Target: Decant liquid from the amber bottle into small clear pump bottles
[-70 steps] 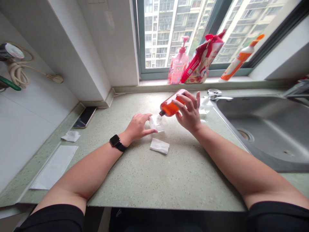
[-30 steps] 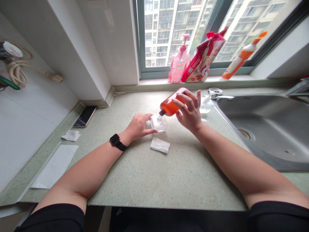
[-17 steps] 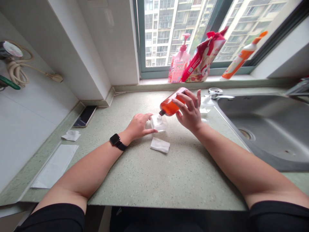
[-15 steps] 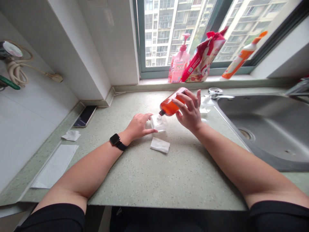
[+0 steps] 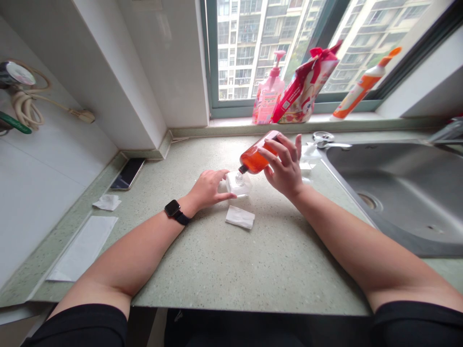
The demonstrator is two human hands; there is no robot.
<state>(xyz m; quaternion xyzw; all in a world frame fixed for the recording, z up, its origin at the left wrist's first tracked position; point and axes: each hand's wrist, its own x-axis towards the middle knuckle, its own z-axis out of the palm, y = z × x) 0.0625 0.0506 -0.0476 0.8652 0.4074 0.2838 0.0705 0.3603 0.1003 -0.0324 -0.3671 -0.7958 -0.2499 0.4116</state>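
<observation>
- At a speckled counter [image 5: 224, 260], the right hand [image 5: 285, 168] grips an orange bottle [image 5: 255, 158], tilted neck-down over a small clear container [image 5: 238, 184].
- The left hand [image 5: 207, 189] curls around that container, fingers loosely closed on its side, steadying it on the counter.
- A folded white tissue [image 5: 239, 217] lies just in front; a sink [image 5: 398, 193] sits to the right.

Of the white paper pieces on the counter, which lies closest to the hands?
The small folded pad, just in front of the left hand. The crumpled scrap and long sheet lie far off to the left.
</observation>
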